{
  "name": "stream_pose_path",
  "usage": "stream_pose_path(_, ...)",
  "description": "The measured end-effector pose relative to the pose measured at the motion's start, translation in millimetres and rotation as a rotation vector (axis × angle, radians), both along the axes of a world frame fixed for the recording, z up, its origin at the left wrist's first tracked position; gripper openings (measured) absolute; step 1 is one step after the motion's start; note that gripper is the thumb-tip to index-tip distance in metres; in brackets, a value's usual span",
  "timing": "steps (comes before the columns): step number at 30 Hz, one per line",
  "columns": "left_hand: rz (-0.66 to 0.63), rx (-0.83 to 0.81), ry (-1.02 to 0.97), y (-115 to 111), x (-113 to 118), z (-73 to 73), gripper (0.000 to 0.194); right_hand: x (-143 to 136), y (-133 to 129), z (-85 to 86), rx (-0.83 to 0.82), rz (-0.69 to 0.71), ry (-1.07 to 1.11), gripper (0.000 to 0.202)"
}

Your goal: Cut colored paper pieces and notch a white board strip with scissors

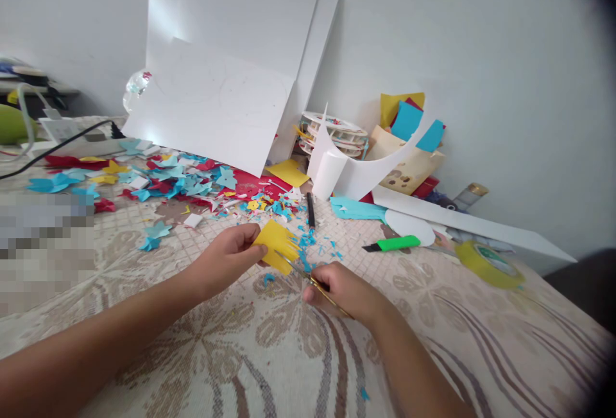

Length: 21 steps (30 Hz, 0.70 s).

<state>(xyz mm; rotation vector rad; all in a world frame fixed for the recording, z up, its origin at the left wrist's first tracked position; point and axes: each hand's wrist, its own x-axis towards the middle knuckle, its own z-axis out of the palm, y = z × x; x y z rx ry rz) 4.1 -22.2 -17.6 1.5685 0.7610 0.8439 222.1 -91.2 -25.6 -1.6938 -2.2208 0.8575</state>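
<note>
My left hand point(238, 248) pinches the left edge of a yellow piece of paper point(270, 244) between thumb and fingers. Narrow slits run into that paper from its right side, leaving a fringe. My right hand point(339, 289) is closed on a pair of scissors point(312, 281) with gold-coloured handles. The scissor blades point left and meet the lower right part of the paper. Small blue paper scraps point(308, 244) lie on the patterned cloth just beyond the hands.
Paper flowers and cutouts point(178, 177) in blue, red and yellow heap at the left. White boards point(212, 97) lean on the wall. A black marker-like stick point(310, 209), a green cutter knife point(397, 243) and a yellow tape roll point(488, 264) lie beyond and right of my hands.
</note>
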Motion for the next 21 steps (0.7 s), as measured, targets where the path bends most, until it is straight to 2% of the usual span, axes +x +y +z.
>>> stream_pose_path(11, 0.02, 0.01, -0.005, 0.9, 0.7, 0.0, 0.011, -4.5, 1.5, 5.3, 0.089, 0.043, -0.048, 0.047)
stream_pose_path(21, 0.018, -0.012, 0.0, -1.0, 0.1, 1.1, 0.01, -5.1, 1.3, 5.3, 0.045, 0.01, -0.038, 0.043)
